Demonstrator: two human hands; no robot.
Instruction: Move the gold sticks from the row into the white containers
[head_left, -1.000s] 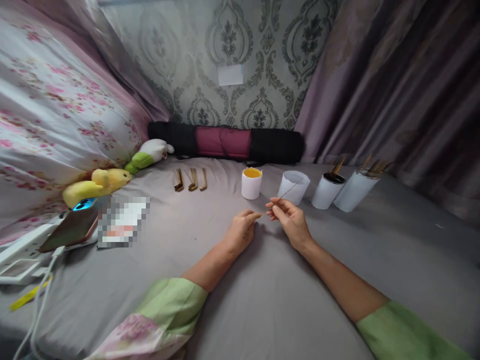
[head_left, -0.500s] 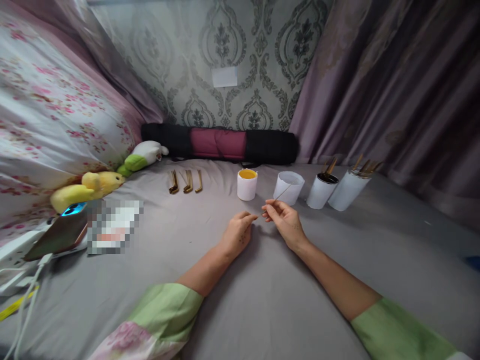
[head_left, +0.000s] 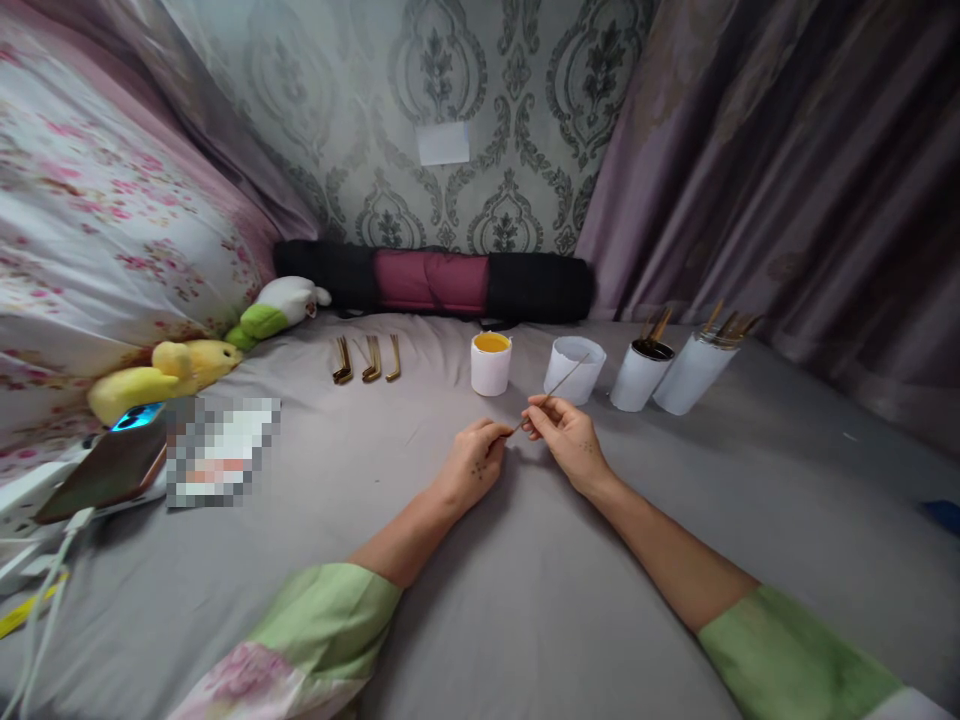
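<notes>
Both hands meet over the bed sheet, on one thin brown stick [head_left: 564, 378]. The stick slants up to the right, and its upper end passes in front of a white cup [head_left: 576, 368]. My left hand [head_left: 480, 460] pinches the lower end between thumb and fingers. Higher up, my right hand [head_left: 566, 435] is closed on the stick with its fingertips. A white cup with yellow inside [head_left: 490, 370] stands just beyond my left hand. Farther left lie several bent, gold-brown sticks in small bundles [head_left: 370, 360].
At the right stand a white can with a dark inside [head_left: 637, 380] and a taller white container [head_left: 691, 378], both holding sticks. Plush toys [head_left: 196, 366], a phone [head_left: 109, 465] and a white cable [head_left: 52, 590] lie left. A black-and-maroon roll [head_left: 431, 282] lies along the wall.
The stick shows more of its length and runs straighter between my hands, its upper end a little higher. Both hands stay nearly in place. The whole view has shifted slightly.
</notes>
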